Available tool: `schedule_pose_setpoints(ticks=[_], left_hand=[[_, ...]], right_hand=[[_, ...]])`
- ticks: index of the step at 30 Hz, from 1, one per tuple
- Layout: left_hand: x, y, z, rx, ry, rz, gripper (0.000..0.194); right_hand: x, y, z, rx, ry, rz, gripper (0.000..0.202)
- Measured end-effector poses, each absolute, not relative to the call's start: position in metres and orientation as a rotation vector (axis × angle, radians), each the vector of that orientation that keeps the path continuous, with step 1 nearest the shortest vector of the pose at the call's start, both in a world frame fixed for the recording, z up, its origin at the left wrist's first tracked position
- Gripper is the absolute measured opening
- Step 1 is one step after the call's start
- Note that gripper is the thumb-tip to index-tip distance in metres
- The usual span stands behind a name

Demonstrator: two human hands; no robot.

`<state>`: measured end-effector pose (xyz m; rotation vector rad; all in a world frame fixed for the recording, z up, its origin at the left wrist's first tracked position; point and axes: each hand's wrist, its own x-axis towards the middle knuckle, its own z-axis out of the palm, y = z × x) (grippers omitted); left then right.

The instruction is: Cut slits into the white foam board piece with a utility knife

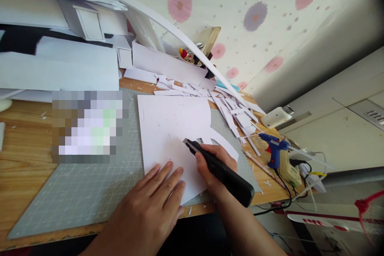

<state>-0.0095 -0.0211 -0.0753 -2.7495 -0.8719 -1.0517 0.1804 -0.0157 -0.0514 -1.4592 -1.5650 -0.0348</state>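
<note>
A white board with a curved, notched right side and small cut-outs lies on the grey cutting mat. My left hand rests flat on its lower edge, fingers spread a little and holding nothing. In my right hand is a black utility knife, gripped between thumb and fingers. The knife's short blade points up and left over the middle of the board; whether it touches the surface cannot be made out. Faint marks show on the board to the left of the blade.
White offcuts are heaped behind and right of the board. A blue glue gun, a white bottle and a power strip with cables are at the right. White model parts stand at the back left. A blurred patch covers something left of the board.
</note>
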Motion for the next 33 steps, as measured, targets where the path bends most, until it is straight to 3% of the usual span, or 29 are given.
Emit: schedule_pose_setpoints(ticks=[33], left_hand=[[-0.009, -0.019, -0.074, -2.785, -0.832, -1.03, 0.024]], right_hand=[[0.184, -0.036, -0.042, -1.401, -1.79, 0.017, 0.011]])
